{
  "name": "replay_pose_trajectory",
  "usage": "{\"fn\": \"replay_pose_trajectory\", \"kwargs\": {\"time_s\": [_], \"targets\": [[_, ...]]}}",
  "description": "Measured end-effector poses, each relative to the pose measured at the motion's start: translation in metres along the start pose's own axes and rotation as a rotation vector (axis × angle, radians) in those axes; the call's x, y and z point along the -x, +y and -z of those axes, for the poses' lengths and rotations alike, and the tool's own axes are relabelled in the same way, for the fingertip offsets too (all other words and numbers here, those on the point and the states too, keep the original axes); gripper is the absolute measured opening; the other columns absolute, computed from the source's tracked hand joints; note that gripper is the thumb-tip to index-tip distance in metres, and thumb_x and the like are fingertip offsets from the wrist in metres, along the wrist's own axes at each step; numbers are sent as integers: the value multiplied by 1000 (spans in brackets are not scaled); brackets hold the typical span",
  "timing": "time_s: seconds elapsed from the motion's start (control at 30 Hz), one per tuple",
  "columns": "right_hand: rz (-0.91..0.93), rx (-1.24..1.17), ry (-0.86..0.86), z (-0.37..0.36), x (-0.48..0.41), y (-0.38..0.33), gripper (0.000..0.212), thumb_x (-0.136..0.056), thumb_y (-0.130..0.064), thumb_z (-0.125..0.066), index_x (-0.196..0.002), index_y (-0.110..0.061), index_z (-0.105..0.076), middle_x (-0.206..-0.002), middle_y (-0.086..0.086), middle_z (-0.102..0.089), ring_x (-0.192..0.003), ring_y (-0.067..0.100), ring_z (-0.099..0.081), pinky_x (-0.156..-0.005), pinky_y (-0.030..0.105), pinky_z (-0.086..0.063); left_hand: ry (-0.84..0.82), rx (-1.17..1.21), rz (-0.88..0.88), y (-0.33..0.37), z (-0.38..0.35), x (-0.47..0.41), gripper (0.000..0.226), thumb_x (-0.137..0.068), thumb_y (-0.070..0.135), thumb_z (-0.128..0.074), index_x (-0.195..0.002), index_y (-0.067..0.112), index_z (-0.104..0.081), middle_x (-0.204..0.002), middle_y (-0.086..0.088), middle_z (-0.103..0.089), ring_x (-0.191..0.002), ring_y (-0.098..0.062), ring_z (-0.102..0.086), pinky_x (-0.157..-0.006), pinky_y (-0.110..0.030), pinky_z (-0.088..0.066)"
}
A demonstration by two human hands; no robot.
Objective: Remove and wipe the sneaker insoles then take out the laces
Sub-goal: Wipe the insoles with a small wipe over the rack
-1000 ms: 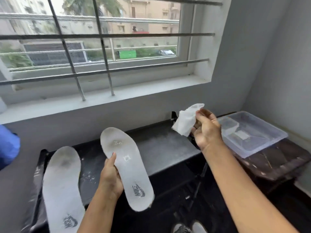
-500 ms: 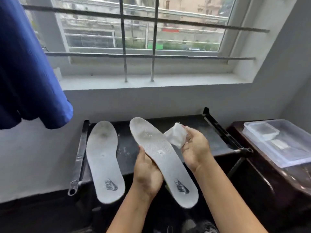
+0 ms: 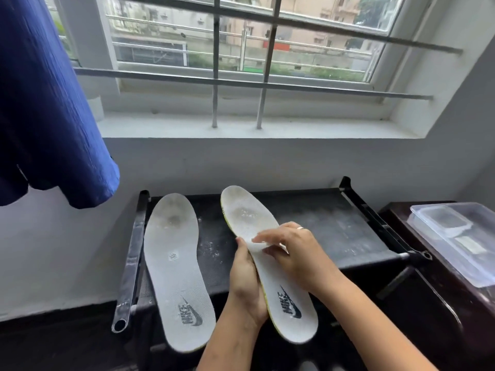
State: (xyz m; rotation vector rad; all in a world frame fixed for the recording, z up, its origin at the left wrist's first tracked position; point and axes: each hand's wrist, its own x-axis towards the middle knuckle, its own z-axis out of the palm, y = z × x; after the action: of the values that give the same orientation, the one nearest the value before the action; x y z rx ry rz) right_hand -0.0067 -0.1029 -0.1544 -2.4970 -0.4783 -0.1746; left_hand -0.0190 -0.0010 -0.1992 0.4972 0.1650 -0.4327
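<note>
head | held insole (image 3: 284,297): NIKE | lying insole (image 3: 174,263): NIKE | left hand (image 3: 246,285) grips

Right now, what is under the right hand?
A white wipe, mostly covered by the fingers, pressed on the held insole. The insole's middle is hidden by the right hand.

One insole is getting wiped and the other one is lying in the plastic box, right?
No. The head view shows the other insole lying on the black rack, not in the plastic box. The right hand does wipe the held insole in the left hand.
</note>
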Motion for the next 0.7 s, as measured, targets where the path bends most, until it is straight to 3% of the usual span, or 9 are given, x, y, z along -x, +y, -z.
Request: {"fn": "replay_pose_trajectory", "kwargs": {"time_s": [0.17,0.27,0.33,0.4,0.47,0.57,0.63,0.7], "targets": [[158,134,-12,3,-1,8,28,-81,-1,-60,-97,-19,-74,-106,-7,-70,-101,7,-58,-89,16,-43,23,2,12,-5,-2,-3,76,-93,62,-19,-116,5,-63,-105,-20,-68,-98,-31,-64,-95,-41,-43],[142,391,52,14,-19,23,27,-75,2,-59,-87,-18,-72,-98,-6,-69,-95,18,-61,-80,25,-50,0,-61,6,-7,-5,-1,73,-93,64,-18,-117,12,-64,-109,-15,-69,-95,-30,-67,-85,-43,-50],[32,337,221,26,-31,30,29,-77,5,-58,-92,-14,-74,-93,2,-69,-91,23,-63,-78,32,-53,-1,-59,11,-7,-5,0,68,-92,63,-24,-121,14,-61,-120,-13,-65,-99,-32,-68,-79,-45,-54],[52,207,363,30,-39,24,30,-77,7,-60,-97,-10,-74,-93,6,-70,-88,21,-64,-82,27,-50,9,-49,14,-6,-4,-1,66,-92,62,-28,-121,13,-62,-117,-13,-66,-97,-34,-69,-72,-45,-57],[203,154,290,21,-39,9,31,-73,8,-60,-93,-10,-75,-93,5,-71,-86,20,-65,-82,24,-49,10,-47,20,-6,-2,-3,69,-91,63,-27,-115,10,-65,-104,-16,-68,-89,-33,-68,-70,-42,-57],[279,254,-37,-2,-36,6,30,-78,4,-55,-93,-16,-72,-97,0,-67,-89,21,-62,-80,30,-50,3,-51,57,-6,-3,-2,70,-91,63,-26,-106,8,-67,-91,-16,-69,-83,-29,-66,-75,-37,-51],[207,420,-35,2,-52,25,30,-76,6,-52,-92,-13,-70,-95,2,-65,-90,24,-60,-76,31,-50,2,-69,67,-8,1,-3,70,-91,63,-26,-111,9,-65,-103,-17,-70,-89,-30,-68,-78,-41,-53],[32,440,132,20,-69,40,22,-80,2,-53,-86,-11,-69,-89,7,-63,-87,28,-61,-70,32,-49,13,-82,62,-6,0,-1,66,-91,62,-28,-121,12,-61,-119,-15,-66,-98,-33,-68,-75,-44,-57]]}}
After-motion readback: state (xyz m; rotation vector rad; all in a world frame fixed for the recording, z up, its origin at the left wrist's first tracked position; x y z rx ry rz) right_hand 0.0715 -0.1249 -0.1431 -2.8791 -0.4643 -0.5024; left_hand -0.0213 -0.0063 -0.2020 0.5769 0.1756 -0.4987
